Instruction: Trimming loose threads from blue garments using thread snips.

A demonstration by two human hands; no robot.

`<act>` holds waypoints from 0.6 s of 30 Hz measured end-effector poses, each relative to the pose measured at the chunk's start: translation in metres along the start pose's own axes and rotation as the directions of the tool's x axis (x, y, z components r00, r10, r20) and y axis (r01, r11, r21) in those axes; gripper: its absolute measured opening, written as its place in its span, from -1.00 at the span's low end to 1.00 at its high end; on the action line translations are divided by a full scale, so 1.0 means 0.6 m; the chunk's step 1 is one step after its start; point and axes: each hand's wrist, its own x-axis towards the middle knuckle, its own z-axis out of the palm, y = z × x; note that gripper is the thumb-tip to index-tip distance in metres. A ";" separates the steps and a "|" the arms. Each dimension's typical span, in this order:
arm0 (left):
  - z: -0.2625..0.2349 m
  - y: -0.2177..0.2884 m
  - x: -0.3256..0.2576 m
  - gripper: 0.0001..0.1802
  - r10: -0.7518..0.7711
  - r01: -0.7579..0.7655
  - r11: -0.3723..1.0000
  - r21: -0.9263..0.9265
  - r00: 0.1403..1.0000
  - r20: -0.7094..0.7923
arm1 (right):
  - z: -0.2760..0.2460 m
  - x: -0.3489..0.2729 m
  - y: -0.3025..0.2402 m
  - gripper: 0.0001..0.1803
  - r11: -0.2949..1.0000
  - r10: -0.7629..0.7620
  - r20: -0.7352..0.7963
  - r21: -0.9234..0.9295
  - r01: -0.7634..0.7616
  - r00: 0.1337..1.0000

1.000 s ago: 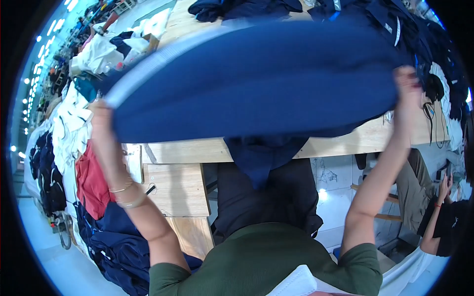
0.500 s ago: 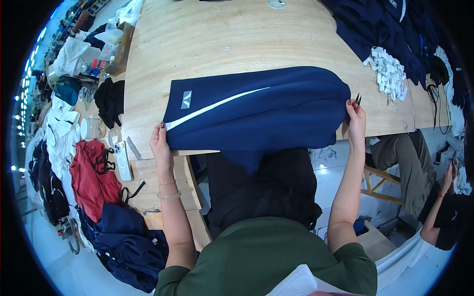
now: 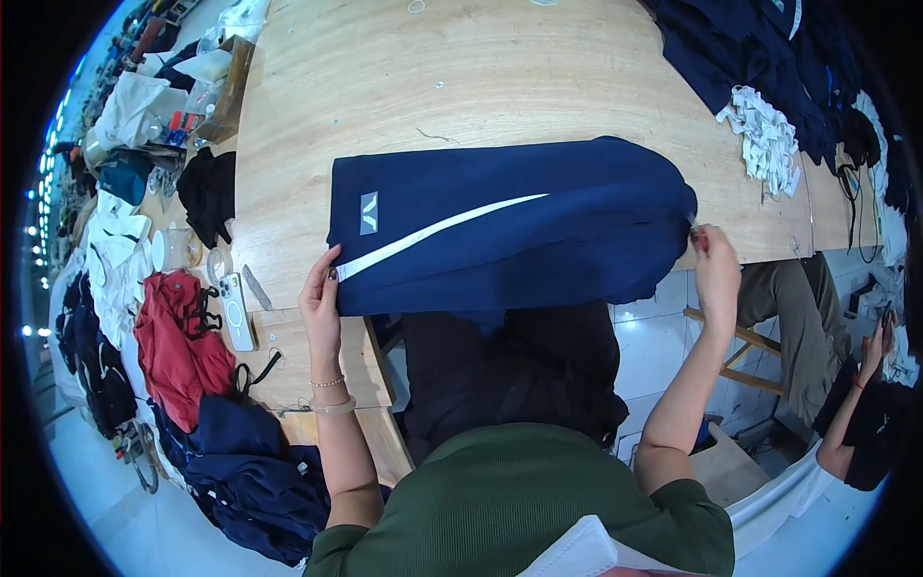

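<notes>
Navy garment (image 3: 510, 226) flat at the bench's (image 3: 481, 77) near edge, my left hand (image 3: 320, 293) pinching its left hem, my right hand (image 3: 716, 269) closed on its right end, white stripe (image 3: 442, 231) across it.

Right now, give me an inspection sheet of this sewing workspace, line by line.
Surface: pale wooden table, mostly bare.
Job's things: navy blue garment with a white diagonal stripe lies flat at the near edge.
Clutter: red cloth, white phone, pile of white fabric labels, dark navy garments.
Hands: left hand and right hand pinch the garment's ends.
Cables: black cord at right.
Surroundings: seated person, tiled floor.
</notes>
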 end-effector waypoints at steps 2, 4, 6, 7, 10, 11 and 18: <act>0.004 0.016 -0.004 -0.62 -0.040 0.039 0.998 0.052 0.999 0.015 | -0.029 -0.003 -0.033 -0.73 0.974 -0.049 -0.167 0.210 0.084 0.985; 0.007 0.022 -0.008 -0.63 -0.052 0.051 0.997 0.059 0.999 0.015 | -0.046 -0.013 -0.085 -0.66 0.896 -0.063 -0.328 0.396 0.198 0.942; 0.007 0.028 -0.009 -0.65 -0.040 0.038 0.996 0.078 0.999 0.025 | -0.053 -0.033 -0.155 -0.55 0.656 -0.220 -0.444 0.592 0.469 0.868; 0.004 0.030 -0.012 -0.65 -0.042 0.042 0.995 0.090 0.999 0.003 | -0.041 -0.037 -0.177 -0.50 0.648 -0.356 -0.421 0.532 0.545 0.834; 0.002 0.021 -0.009 -0.51 -0.107 0.105 0.936 -0.336 0.994 0.014 | 0.014 -0.023 -0.202 -0.42 0.717 -0.565 -0.133 0.410 0.564 0.815; 0.004 0.019 -0.006 -0.42 -0.138 0.151 0.855 -0.495 0.988 0.062 | 0.033 -0.015 -0.195 -0.43 0.775 -0.561 -0.022 0.339 0.534 0.828; 0.022 0.057 -0.012 -0.03 -0.130 0.322 0.611 -0.723 0.942 0.309 | 0.052 -0.009 -0.197 -0.48 0.785 -0.520 -0.073 0.351 0.510 0.851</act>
